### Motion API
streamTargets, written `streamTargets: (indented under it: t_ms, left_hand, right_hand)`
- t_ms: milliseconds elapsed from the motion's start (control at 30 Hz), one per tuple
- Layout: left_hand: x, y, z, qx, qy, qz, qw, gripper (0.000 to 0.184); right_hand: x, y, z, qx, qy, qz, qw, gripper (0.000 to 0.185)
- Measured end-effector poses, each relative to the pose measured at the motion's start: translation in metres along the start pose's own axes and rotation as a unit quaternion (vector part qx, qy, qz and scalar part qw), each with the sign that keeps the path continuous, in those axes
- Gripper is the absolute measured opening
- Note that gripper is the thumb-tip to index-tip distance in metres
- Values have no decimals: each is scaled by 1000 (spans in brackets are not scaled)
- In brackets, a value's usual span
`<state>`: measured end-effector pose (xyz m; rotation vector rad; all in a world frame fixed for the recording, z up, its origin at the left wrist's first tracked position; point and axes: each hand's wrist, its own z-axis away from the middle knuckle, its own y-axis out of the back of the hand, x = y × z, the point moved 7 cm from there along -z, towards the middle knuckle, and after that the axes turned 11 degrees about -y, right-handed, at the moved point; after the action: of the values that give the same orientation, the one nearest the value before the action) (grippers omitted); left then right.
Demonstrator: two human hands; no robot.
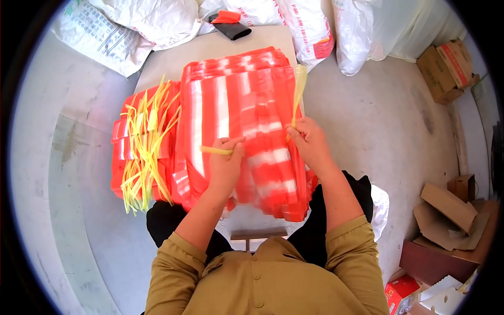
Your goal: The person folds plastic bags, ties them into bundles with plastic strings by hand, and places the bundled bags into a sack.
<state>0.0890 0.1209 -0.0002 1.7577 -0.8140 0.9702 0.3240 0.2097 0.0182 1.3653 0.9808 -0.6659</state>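
A thick stack of red-and-white striped plastic bags point(223, 100) lies on the table in front of me. Over its lower middle, my left hand point(227, 157) is closed on a short end of yellow strip point(215, 150). At the stack's right edge, my right hand point(310, 139) pinches another yellow strip point(300, 86), whose free end stands up past the fingers. Whether both ends belong to one strip is hidden. To the left, a bunch of yellow strips point(149, 131) lies across more red bags point(121, 137).
White printed sacks point(304, 26) line the far side of the table point(163, 63). A black and red item point(231, 29) lies at the table's far edge. Cardboard boxes point(443, 71) stand at far right, with an opened carton point(446, 220) lower right. My knees flank the stack's near end.
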Motion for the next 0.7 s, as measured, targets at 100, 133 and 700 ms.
streamTargets:
  t_ms: [100, 133, 700]
  left_hand:
    - [5, 4, 3, 0, -30, -15, 999, 22]
    - [4, 4, 4, 1, -34, 1, 999, 21]
    - [70, -13, -2, -53, -224, -142, 963, 15]
  right_hand:
    - [-15, -6, 4, 0, 76, 0, 997, 20]
    - [-19, -11, 6, -12, 89, 6, 996, 21]
    - [-46, -45, 12, -64, 106, -31, 992, 10]
